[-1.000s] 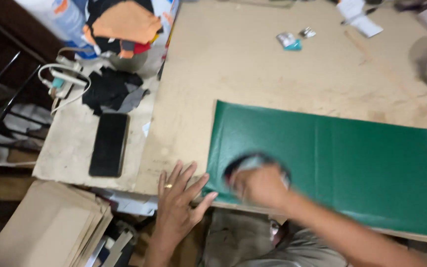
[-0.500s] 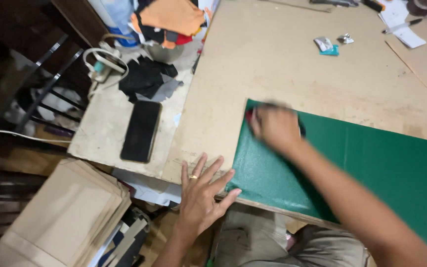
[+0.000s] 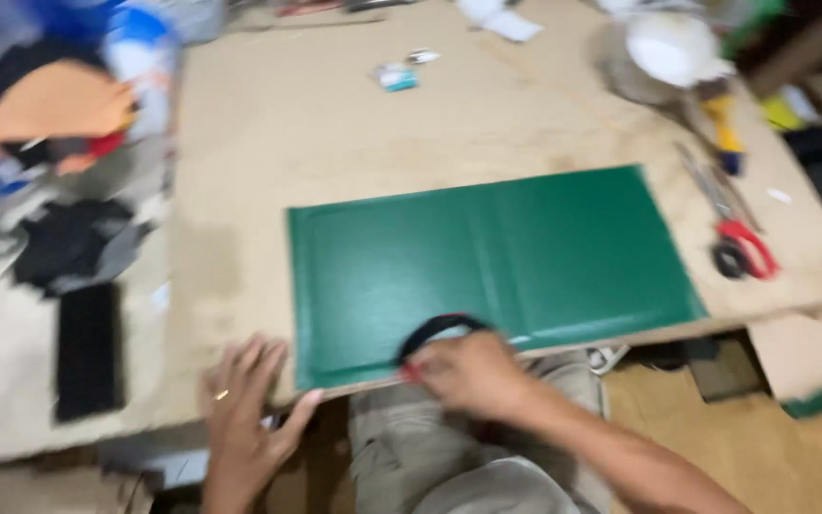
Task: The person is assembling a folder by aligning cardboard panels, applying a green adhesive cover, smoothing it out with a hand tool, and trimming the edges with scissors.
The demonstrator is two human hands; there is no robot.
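A: Right hand (image 3: 468,371) is closed over a dark round pad (image 3: 440,330) at the near edge of the green mat (image 3: 497,266), which lies flat on the board table (image 3: 335,133). I'd press evenly and brace the mat.

B: Left hand (image 3: 244,419)?

A: Open, fingers spread, holding nothing, flat on the table's near edge just beside the mat's corner. Right forearm angles in from lower right. Frame is blurred.

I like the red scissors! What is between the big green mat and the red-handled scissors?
In the head view, only bare brown tabletop lies between the green cutting mat and the red-handled scissors; they sit apart.
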